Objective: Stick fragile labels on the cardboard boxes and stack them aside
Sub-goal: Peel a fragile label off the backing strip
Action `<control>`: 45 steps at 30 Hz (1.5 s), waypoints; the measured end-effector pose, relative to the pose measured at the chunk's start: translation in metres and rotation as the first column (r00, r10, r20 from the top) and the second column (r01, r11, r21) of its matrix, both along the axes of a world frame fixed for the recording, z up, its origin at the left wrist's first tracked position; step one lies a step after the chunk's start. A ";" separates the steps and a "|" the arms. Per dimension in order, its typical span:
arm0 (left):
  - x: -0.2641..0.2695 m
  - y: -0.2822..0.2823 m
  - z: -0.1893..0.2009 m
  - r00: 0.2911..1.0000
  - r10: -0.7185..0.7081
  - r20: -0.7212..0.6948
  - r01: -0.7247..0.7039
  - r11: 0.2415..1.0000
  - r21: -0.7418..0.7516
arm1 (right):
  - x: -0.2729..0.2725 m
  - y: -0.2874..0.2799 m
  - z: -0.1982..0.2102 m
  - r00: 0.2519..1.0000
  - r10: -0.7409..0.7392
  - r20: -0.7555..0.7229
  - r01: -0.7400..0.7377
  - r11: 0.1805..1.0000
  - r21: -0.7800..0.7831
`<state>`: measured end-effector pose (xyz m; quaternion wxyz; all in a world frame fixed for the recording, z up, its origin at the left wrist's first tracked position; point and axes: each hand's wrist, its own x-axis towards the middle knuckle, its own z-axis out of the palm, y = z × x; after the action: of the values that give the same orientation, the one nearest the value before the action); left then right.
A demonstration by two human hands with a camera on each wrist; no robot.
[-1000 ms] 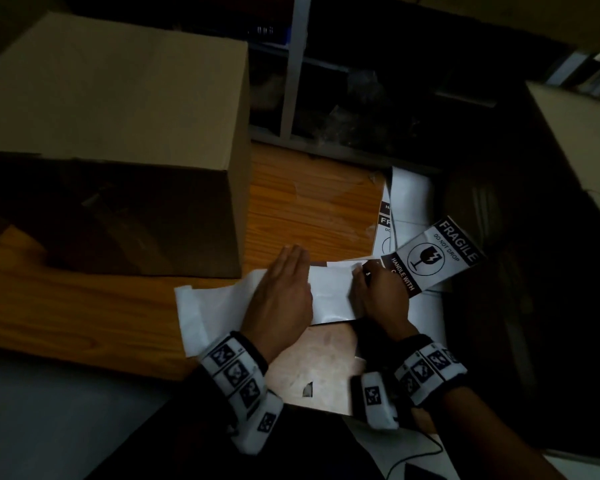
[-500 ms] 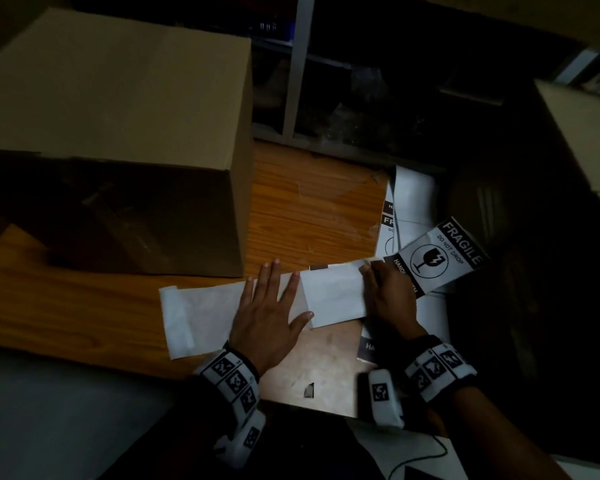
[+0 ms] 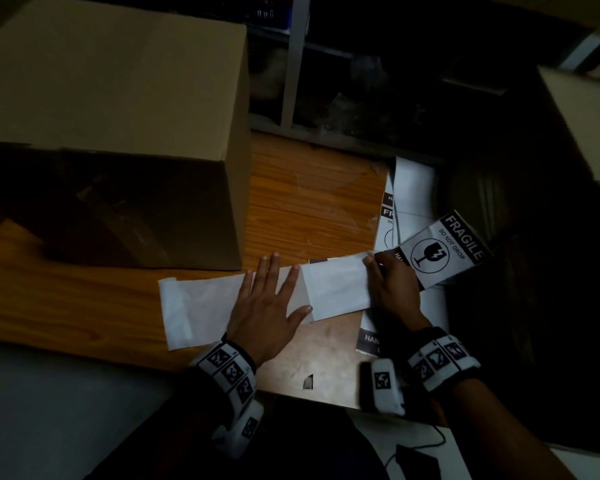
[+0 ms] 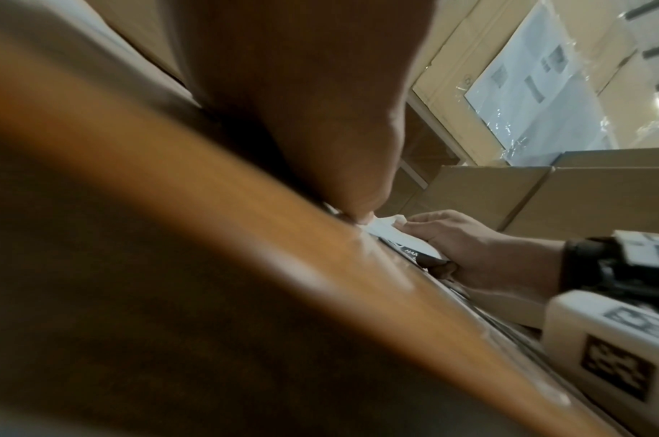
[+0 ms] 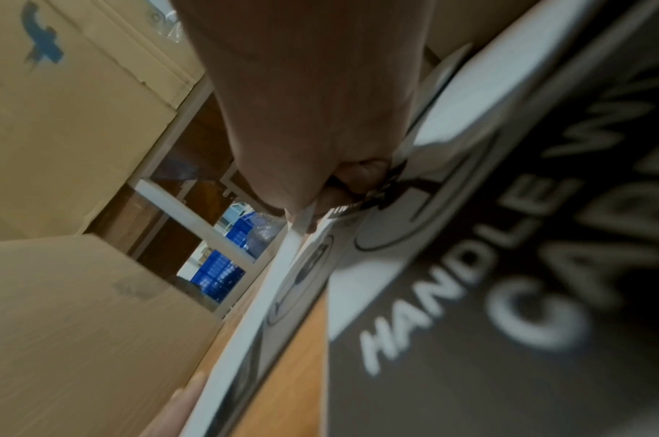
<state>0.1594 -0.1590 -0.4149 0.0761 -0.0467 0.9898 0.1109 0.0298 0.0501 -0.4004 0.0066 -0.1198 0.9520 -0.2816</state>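
A large plain cardboard box (image 3: 111, 98) stands on the wooden table (image 3: 309, 202) at the left. In front of it lies a long white backing strip (image 3: 201, 306). My left hand (image 3: 269, 303) presses flat on the strip with its fingers spread. To its right, my right hand (image 3: 388, 282) pinches the near end of a black-and-white FRAGILE label (image 3: 444, 251), which is lifted and tilted to the right. In the right wrist view the curled fingers (image 5: 357, 177) grip the label's edge. The left wrist view shows my left palm (image 4: 320, 118) down on the table.
A pile of more fragile labels (image 3: 413, 188) lies under and behind my right hand, and one shows large in the right wrist view (image 5: 507, 295). Another cardboard box (image 3: 589, 119) stands at the far right. Dark shelving (image 3: 295, 64) runs behind the table.
My left hand slid left along the backing strip and spread its fingers, and the strip now reaches further left. My right hand kept its pinch on the label, almost in place.
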 end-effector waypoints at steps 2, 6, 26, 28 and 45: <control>0.000 0.000 -0.002 1.000 -0.005 -0.007 0.005 1.000 0.004 | -0.004 0.000 0.001 1.000 0.007 0.016 -0.007 1.000 0.017; 0.000 0.000 -0.004 1.000 -0.004 -0.024 0.005 1.000 0.013 | -0.014 -0.003 0.005 0.997 0.063 0.033 -0.064 0.998 0.024; 0.000 -0.002 -0.004 1.000 -0.024 -0.012 0.024 1.000 0.006 | -0.053 -0.015 0.028 0.953 0.284 0.103 -0.293 0.952 0.087; 0.000 -0.002 -0.003 1.000 -0.025 -0.012 0.025 1.000 0.004 | -0.057 -0.016 0.027 0.951 0.290 0.110 -0.301 0.950 0.089; 0.001 -0.005 -0.004 0.999 -0.038 -0.018 0.038 0.999 0.006 | -0.074 -0.037 0.054 0.889 0.394 0.232 -0.419 0.906 0.067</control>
<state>0.1604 -0.1637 -0.4188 0.0697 -0.0268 0.9908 0.1132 -0.0442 0.0129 -0.3462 0.1741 -0.2853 0.9141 -0.2298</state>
